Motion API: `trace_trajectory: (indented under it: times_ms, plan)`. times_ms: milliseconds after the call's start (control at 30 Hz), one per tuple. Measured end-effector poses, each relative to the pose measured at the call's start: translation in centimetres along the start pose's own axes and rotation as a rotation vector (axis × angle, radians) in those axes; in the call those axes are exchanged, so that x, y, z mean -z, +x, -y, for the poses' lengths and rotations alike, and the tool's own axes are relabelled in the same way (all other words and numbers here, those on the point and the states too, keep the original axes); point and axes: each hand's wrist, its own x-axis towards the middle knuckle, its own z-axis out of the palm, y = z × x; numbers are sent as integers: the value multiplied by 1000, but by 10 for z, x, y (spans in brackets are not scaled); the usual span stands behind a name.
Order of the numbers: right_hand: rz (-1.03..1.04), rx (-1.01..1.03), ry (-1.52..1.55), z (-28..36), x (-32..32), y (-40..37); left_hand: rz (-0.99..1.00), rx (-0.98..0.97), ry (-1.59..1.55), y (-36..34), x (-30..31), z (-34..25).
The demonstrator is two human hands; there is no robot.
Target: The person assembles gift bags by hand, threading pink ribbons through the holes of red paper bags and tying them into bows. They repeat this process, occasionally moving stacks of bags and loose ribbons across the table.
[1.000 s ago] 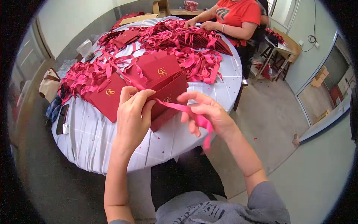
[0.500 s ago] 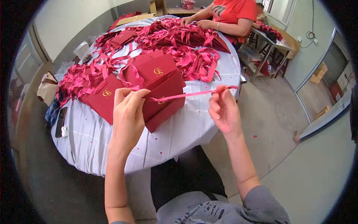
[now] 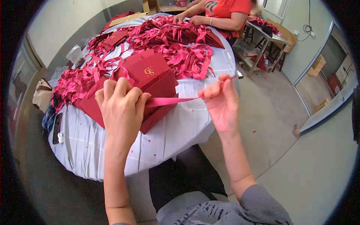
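A pink ribbon (image 3: 170,101) runs stretched between my two hands, above the near side of the round table. My left hand (image 3: 122,103) pinches it at the left, back of the hand facing me, just over the dark red paper bags. My right hand (image 3: 222,99) is closed on the other end, out past the bags, with a short tail showing beyond the fingertips. Under and behind the left hand lies a stack of dark red bags (image 3: 148,71) with gold lettering. Part of the stack is hidden by that hand.
Heaps of pink ribbon (image 3: 75,84) and more bags (image 3: 176,33) cover the white tablecloth (image 3: 86,150). A phone (image 3: 57,127) lies at the left edge. Across the table a person in a red shirt (image 3: 225,18) handles bags. A side table (image 3: 268,33) stands behind.
The right hand has curled its fingers more and taken the ribbon lower. My left hand has turned, knuckles up, and moved slightly left; the ribbon span between the hands is shorter and shows its flat side.
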Motion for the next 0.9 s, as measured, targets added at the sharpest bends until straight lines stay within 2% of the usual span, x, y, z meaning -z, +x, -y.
trace_trajectory:
  times_ms: [33,100,200,300,367,467,567,633,700,733,900]
  plan:
    - [-49,-8,-50,-3,-2,-2,18,3,-11,3,-1,-1]
    - [13,-117,-96,-5,-2,-1,59,-9,-60,7,-5,-2]
    - [-88,-247,-422,-16,-12,-3,223,-47,-184,15,-14,-3]
    - [-51,-319,-604,-24,-15,0,273,25,-240,23,-27,-2]
    - [-69,-328,-604,-27,-19,1,249,35,-265,23,-31,3]
    - [-37,-350,-687,-31,-22,1,361,171,-631,24,-26,8]
    - [-40,-367,-866,-35,-30,0,365,199,-796,21,-28,14]
    - [-38,-268,-1053,-40,-31,-1,424,243,-822,19,-32,20]
    - [-54,-252,-1065,-44,-31,-2,461,262,-925,18,-37,25]
    - [-75,-227,-1078,-45,-31,-2,455,214,-919,18,-37,26]
    - [-107,-183,-1194,-45,-36,-3,524,230,-981,22,-40,33]
